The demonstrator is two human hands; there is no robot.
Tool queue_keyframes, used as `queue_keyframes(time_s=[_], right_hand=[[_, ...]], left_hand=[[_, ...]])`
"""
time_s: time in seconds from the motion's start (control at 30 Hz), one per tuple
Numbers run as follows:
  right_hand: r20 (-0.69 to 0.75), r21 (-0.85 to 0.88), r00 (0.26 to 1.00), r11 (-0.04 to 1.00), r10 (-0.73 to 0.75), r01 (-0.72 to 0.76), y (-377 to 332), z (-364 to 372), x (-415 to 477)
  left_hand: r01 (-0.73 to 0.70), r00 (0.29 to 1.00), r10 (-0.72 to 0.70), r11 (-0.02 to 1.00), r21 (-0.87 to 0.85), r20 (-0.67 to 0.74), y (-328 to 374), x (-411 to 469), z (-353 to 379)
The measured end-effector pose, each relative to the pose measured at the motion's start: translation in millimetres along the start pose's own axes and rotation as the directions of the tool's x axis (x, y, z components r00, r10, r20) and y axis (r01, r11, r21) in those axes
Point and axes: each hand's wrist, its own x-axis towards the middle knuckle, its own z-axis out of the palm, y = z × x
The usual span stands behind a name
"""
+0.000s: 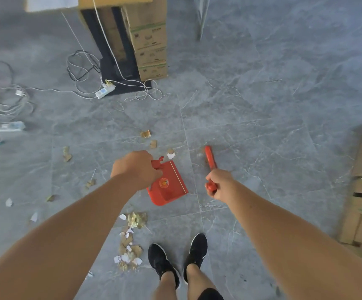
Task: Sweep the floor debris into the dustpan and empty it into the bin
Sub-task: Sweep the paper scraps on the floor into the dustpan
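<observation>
Grey marbled floor tiles (262,109) fill the view. Nearest, just left of the person's black shoes (176,260), lies the main debris pile (130,241) of torn paper and cardboard scraps. Just beyond it hangs the red dustpan (169,187), gripped at its handle by the left hand (135,169), fingers closed around it. The right hand (218,184) is clenched on the handle of a red brush (210,159), which points away toward the far tiles. Further out, loose scraps (152,139) lie scattered, more off to the left. Beyond them, white cables (115,83) and a power strip (105,90) trail in front of stacked cardboard boxes (149,40). No bin is in view. Judging from here, hard strokes could flick light paper past the pan, and sweeping the far scraps risks snagging those cables.
</observation>
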Motion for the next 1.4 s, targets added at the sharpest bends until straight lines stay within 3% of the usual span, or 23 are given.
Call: queue_keyframes(time_s=[0.23, 0.6, 0.73, 0.87, 1.17, 1.4], right_hand=[[0.090, -0.188, 0.996, 0.982, 0.005, 0.013, 47, 98, -46], [0.263, -0.484, 0.960, 0.874, 0.096, 0.045, 147, 216, -115], [0.307, -0.541, 0.949, 0.834, 0.077, 0.107, 161, 244, -120], [0.269, -0.596, 0.953, 0.802, 0.141, 0.049, 181, 267, -128], [0.318, -0.750, 0.930, 0.649, 0.184, 0.128, 236, 301, -155], [0.350, -0.734, 0.911, 0.668, 0.218, 0.123, 209, 297, -179]], left_hand=[[0.107, 0.993, -0.111, 0.991, -0.076, -0.044, -108, -25, -5], [0.297, 0.945, -0.308, 0.949, -0.106, -0.109, -239, -99, -2], [0.349, 0.929, -0.359, 0.931, -0.110, -0.093, -267, -134, 7], [0.402, 0.904, -0.418, 0.903, -0.151, -0.091, -293, -166, 27], [0.496, 0.845, -0.530, 0.826, -0.266, -0.070, -347, -225, 76], [0.525, 0.807, -0.581, 0.786, -0.325, -0.102, -376, -249, 80]])
